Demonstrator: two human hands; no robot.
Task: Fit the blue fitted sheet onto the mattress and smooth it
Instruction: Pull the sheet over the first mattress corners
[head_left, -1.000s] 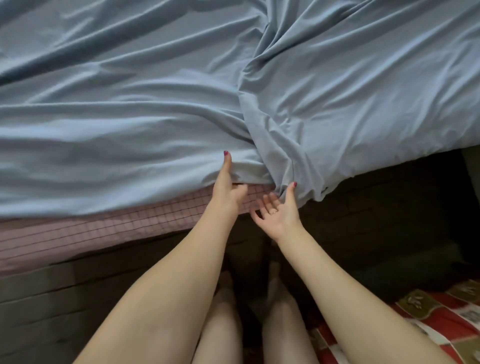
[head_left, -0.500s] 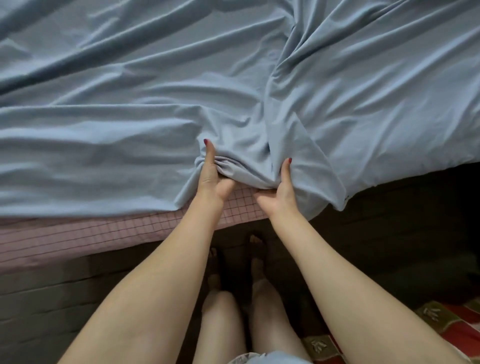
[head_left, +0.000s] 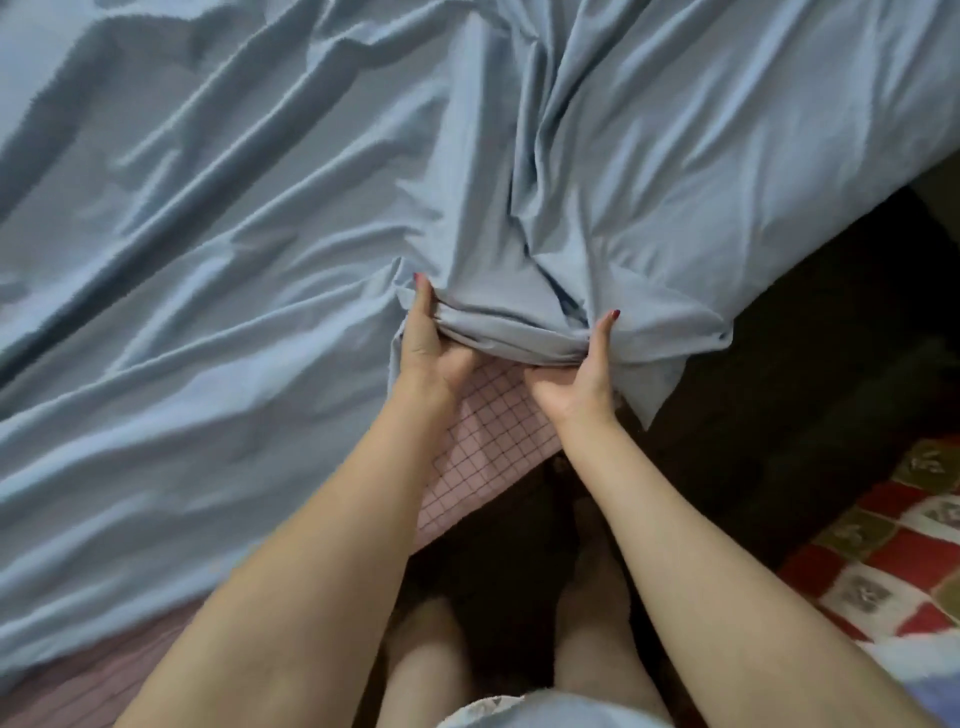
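My left hand and right hand each grip a bunched edge of the blue fitted sheet at the near side of the mattress, thumbs on top of the fabric and fingers tucked under the gathered hem, out of sight. The stretch of hem between my hands is lifted, baring the mattress's pink, grid-patterned cover beneath it. The sheet lies crumpled across the rest of the bed, long creases fanning away from my grip, with a deep fold running up the middle of the frame. To my right, a loose corner of the sheet hangs over the bed's edge against the dark floor. A red, white and olive checked mat lies at lower right. My bare legs stand just beside the bed, below my forearms.
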